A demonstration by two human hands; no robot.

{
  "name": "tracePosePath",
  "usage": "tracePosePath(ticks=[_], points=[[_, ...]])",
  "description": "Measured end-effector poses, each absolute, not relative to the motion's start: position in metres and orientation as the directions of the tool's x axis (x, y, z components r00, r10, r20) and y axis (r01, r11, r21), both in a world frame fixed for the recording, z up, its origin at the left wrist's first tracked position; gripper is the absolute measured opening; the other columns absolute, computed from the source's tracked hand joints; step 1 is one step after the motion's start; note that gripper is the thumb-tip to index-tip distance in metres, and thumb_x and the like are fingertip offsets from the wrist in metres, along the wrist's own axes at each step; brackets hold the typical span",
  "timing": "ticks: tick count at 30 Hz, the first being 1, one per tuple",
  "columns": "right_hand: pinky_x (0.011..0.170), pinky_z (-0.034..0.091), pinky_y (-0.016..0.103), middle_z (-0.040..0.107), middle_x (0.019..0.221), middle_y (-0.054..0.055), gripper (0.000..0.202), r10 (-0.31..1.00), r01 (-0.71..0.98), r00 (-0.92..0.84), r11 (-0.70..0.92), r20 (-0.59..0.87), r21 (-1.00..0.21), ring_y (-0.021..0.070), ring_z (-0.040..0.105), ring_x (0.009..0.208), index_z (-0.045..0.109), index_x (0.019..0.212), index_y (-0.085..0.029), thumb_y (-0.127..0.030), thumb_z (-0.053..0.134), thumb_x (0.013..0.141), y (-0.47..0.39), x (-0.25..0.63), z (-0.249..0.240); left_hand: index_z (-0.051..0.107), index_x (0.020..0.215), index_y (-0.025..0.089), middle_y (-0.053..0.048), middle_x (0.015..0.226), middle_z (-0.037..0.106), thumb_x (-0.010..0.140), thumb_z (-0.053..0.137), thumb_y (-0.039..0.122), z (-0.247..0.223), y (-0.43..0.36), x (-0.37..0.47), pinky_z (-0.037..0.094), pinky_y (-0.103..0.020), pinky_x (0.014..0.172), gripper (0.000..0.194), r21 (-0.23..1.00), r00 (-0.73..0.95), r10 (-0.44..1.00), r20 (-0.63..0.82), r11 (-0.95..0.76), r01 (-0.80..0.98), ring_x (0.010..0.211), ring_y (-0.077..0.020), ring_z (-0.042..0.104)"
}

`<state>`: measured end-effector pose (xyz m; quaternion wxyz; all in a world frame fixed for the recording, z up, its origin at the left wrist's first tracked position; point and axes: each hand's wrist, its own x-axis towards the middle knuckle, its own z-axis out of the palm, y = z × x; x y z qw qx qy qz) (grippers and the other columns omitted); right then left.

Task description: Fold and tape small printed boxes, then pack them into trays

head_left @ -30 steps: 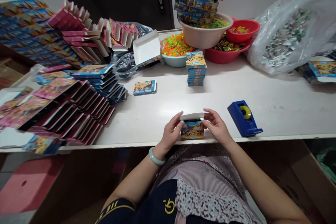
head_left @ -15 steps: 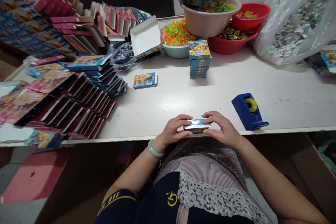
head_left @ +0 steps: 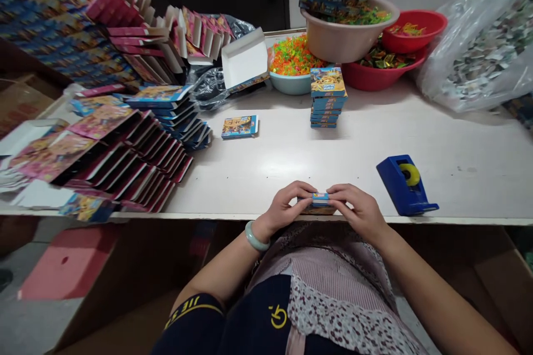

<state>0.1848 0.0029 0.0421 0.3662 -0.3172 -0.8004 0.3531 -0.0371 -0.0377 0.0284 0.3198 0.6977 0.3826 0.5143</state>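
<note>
Between both hands, at the table's front edge, a small blue printed cardboard box stands on its side with a narrow face up. My left hand grips its left end, thumb on the near side and fingers over the top. At the right end my right hand pinches it the same way. The fingers hide both ends of the box. Farther back stands a neat stack of similar small boxes. One more flat box lies by itself to the left of that stack.
A blue tape dispenser sits right of my hands. Rows of open pink and blue boxes fill the left side. Behind are a blue bowl of small bright pieces, a beige basin, red basins and a plastic bag.
Both hands have closed in along the box, their fingertips now nearer each other on its top edge. The whole view has shifted slightly, moving the scene right.
</note>
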Motion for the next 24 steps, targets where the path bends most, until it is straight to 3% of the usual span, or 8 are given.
tracePosePath(ticks=[4,7,11,14,16,19,21,24], points=[[0.085,0.058,0.044,0.07,0.115,0.007,0.02,0.661,0.198,-0.631,0.643,0.406,-0.74,0.023,0.067,0.103,0.068,0.109,-0.031,-0.027,0.058,0.092,-0.001,0.202,0.026,0.063,0.115,0.025,-0.01,0.118,0.068,0.088,0.065,0.021,0.023,-0.042,-0.054,0.06,-0.032,0.082,0.027,0.692,0.399,0.733,0.551,-0.669,0.272,0.106,-0.0181,0.067],[0.086,0.058,0.044,0.069,0.117,0.006,0.023,0.67,0.196,-0.569,0.673,0.476,-0.714,0.0221,0.066,0.105,0.066,0.109,-0.032,-0.021,0.054,0.093,-0.005,0.199,0.011,0.062,0.119,0.03,-0.007,0.12,0.068,0.089,0.06,0.016,0.016,-0.045,-0.057,0.06,-0.03,0.081,0.033,0.639,0.388,0.734,0.557,-0.677,0.365,0.105,-0.0164,0.068],[0.089,0.056,0.042,0.067,0.117,0.007,0.03,0.688,0.149,-0.468,0.68,0.555,-0.718,0.0201,0.065,0.108,0.059,0.115,-0.032,-0.013,0.055,0.092,-0.009,0.18,0.006,0.062,0.115,0.026,-0.008,0.116,0.067,0.091,0.056,0.013,0.016,-0.044,-0.052,0.059,-0.03,0.082,0.028,0.669,0.329,0.766,0.552,-0.643,0.374,0.103,-0.0164,0.067],[0.094,0.053,0.042,0.059,0.131,0.01,0.035,0.786,0.19,-0.406,0.572,0.466,-0.798,0.0219,0.056,0.121,0.053,0.125,-0.03,-0.02,0.059,0.092,-0.012,0.185,0.016,0.06,0.109,0.021,-0.009,0.105,0.067,0.089,0.061,0.015,0.02,-0.039,-0.043,0.057,-0.03,0.081,0.021,0.766,0.231,0.832,0.505,-0.555,0.323,0.098,-0.0162,0.066],[0.091,0.054,0.041,0.057,0.132,0.011,0.039,0.877,0.266,-0.312,0.45,0.366,-0.853,0.0232,0.058,0.118,0.051,0.128,-0.027,-0.029,0.061,0.091,-0.012,0.209,0.021,0.059,0.109,0.02,-0.007,0.1,0.065,0.088,0.063,0.015,0.021,-0.033,-0.033,0.056,-0.028,0.079,0.022,0.806,0.116,0.862,0.493,-0.503,0.313,0.093,-0.0151,0.064],[0.075,0.056,0.037,0.067,0.108,0.009,0.028,0.963,0.479,-0.06,0.258,0.262,-0.839,0.0206,0.065,0.088,0.06,0.116,-0.024,-0.037,0.057,0.092,-0.01,0.268,0.026,0.06,0.109,0.022,-0.004,0.1,0.063,0.088,0.062,0.013,0.019,-0.022,-0.012,0.055,-0.028,0.079,0.023,0.789,-0.015,0.839,0.544,-0.506,0.348,0.093,-0.0145,0.062],[0.072,0.055,0.038,0.066,0.102,0.009,0.027,0.962,0.649,0.07,0.156,0.262,-0.745,0.0207,0.063,0.078,0.064,0.11,-0.022,-0.039,0.054,0.092,-0.007,0.308,0.03,0.062,0.106,0.023,-0.004,0.102,0.062,0.087,0.061,0.011,0.017,-0.016,0.0,0.055,-0.028,0.079,0.022,0.742,0.005,0.808,0.59,-0.544,0.392,0.096,-0.0146,0.062],[0.079,0.053,0.044,0.061,0.107,0.013,0.03,0.951,0.834,0.09,0.09,0.295,-0.545,0.0256,0.061,0.086,0.069,0.105,-0.02,-0.041,0.053,0.092,0.003,0.346,0.033,0.064,0.108,0.024,-0.004,0.105,0.063,0.087,0.061,0.009,0.015,-0.01,0.007,0.057,-0.028,0.078,0.026,0.654,0.112,0.77,0.629,-0.601,0.46,0.096,-0.0145,0.063]])
